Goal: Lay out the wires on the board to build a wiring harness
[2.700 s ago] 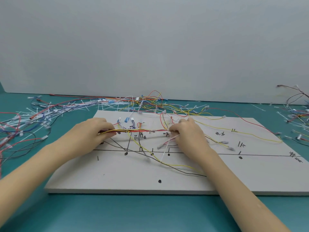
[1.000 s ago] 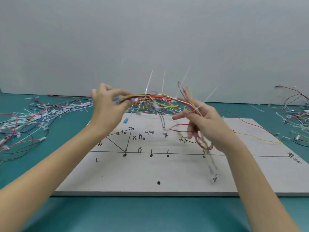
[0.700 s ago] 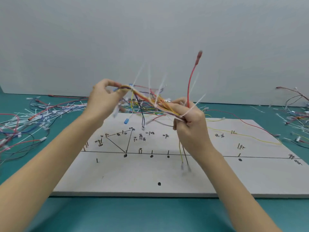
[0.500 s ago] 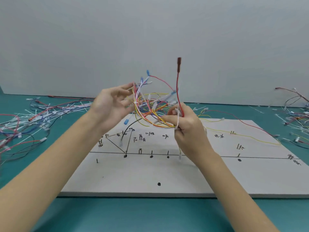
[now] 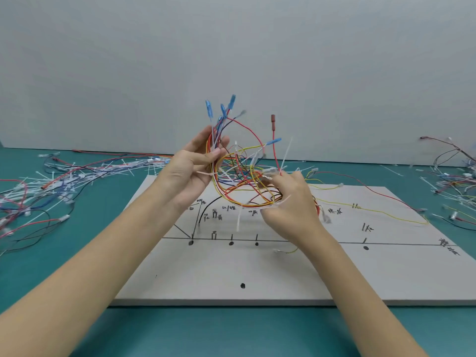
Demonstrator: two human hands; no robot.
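Note:
A bundle of red, yellow, orange and black wires (image 5: pixel 242 176), bound with white cable ties, hangs folded into a loop above the white board (image 5: pixel 283 269). My left hand (image 5: pixel 192 173) pinches one end of the bundle, with blue terminals sticking up above its fingers. My right hand (image 5: pixel 288 202) grips the other end, a red wire with a brown terminal rising from it. The board carries black drawn lines, dots and handwritten marks. One yellow wire (image 5: pixel 386 213) and one red wire (image 5: pixel 371 188) still lie across the board's right part.
A heap of loose wires and white cable ties (image 5: pixel 59 181) covers the teal table to the left. Another tangle of wires (image 5: pixel 456 181) lies at the right edge. A grey wall stands behind the table.
Both hands lifted the tied bundle off the board, where it lay stretched out, and brought its ends together. In the last half second the loop has tightened and the blue terminals have swung upward.

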